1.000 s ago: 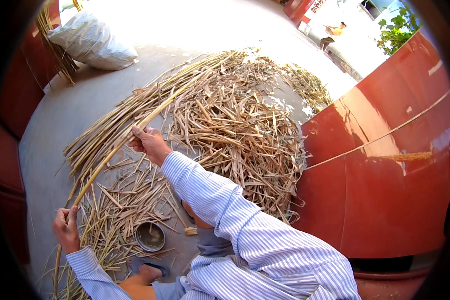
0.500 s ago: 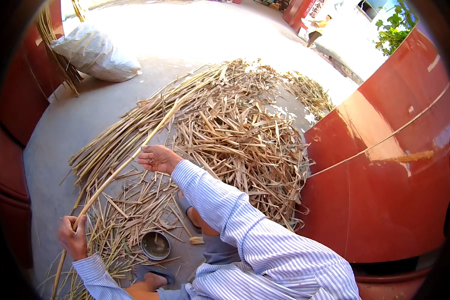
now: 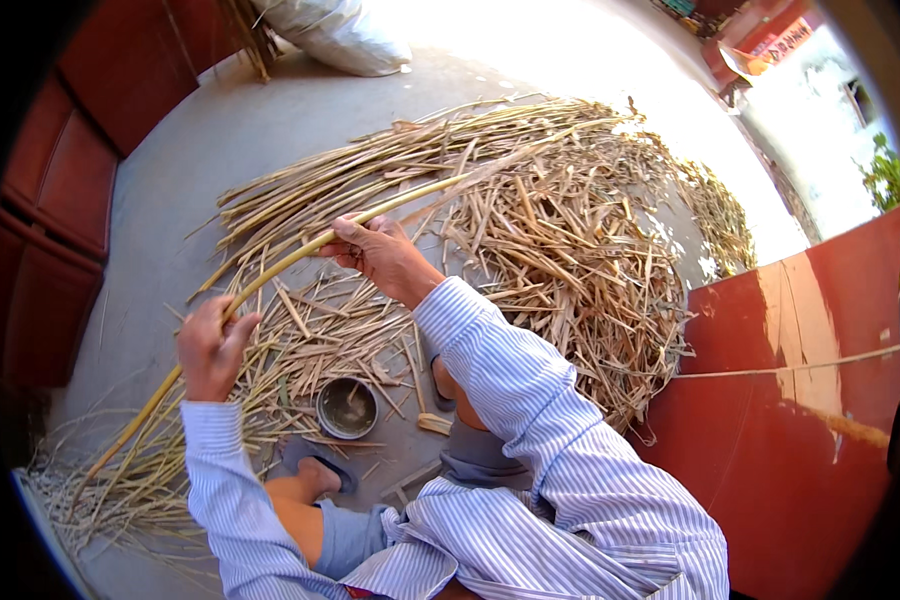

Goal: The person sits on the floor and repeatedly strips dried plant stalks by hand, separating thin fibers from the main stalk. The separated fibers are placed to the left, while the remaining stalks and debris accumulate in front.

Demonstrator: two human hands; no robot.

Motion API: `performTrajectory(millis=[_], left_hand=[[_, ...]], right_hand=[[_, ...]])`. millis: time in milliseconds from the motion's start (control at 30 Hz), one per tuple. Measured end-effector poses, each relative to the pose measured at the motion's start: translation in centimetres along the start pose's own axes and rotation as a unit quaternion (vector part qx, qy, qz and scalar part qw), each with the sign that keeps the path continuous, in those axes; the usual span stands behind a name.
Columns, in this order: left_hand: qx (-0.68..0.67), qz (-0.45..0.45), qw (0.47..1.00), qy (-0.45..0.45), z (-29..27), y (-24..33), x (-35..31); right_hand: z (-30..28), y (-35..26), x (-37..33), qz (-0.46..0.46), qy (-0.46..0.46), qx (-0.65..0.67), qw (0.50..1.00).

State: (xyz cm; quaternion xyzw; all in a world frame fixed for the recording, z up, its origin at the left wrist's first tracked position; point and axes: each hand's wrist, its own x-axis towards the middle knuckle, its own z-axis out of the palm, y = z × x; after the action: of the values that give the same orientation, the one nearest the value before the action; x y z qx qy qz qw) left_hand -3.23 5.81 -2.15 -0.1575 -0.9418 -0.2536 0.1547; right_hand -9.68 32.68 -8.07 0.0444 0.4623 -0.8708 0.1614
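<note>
A long, thin yellow-brown plant stalk (image 3: 288, 264) slants from the lower left up toward the pile, bending slightly. My left hand (image 3: 212, 350) wraps round its lower part, thumb standing out. Further up, my right hand (image 3: 385, 262) is closed on the same stalk with fingers and thumb. Beyond that hand, the upper end has a pale dry husk about it, blurred. Several similar stalks (image 3: 340, 175) lie in a bundle behind my hands. A heap of dry leaves and husks (image 3: 580, 270) spreads to the right of them.
By my feet stands a small round metal bowl (image 3: 347, 408). Thin stalks and scraps (image 3: 170, 470) litter the floor at lower left. A red panel (image 3: 780, 400) rises on the right, red furniture (image 3: 70, 190) on the left. A white sack (image 3: 340, 35) sits at the back.
My right hand, open beside the stalk before, has closed on it. My left hand has moved up and right, still holding it. The view has shifted, and the bowl appears further right.
</note>
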Motion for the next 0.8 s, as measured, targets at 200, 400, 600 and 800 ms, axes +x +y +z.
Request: performTrajectory(millis=[200,400,600,800], left_hand=[[-0.020,-0.076,0.996,0.030,-1.4,0.3,0.6],[-0.125,-0.208,0.969,-0.037,-5.7,-7.0,-3.3],[-0.039,-0.186,0.981,0.022,-6.5,-7.0,-4.5],[0.117,-0.005,0.983,0.145,-6.2,-3.8,-4.2]], right_hand=[[0.4,0.0,1.6,-0.036,-0.008,0.072,0.997],[-5.8,-3.9,1.6,-0.089,0.046,0.084,0.991],[-5.9,-3.2,1.6,-0.088,0.047,0.061,0.993],[-7.2,-2.7,2.4,-0.027,0.158,0.056,0.986]])
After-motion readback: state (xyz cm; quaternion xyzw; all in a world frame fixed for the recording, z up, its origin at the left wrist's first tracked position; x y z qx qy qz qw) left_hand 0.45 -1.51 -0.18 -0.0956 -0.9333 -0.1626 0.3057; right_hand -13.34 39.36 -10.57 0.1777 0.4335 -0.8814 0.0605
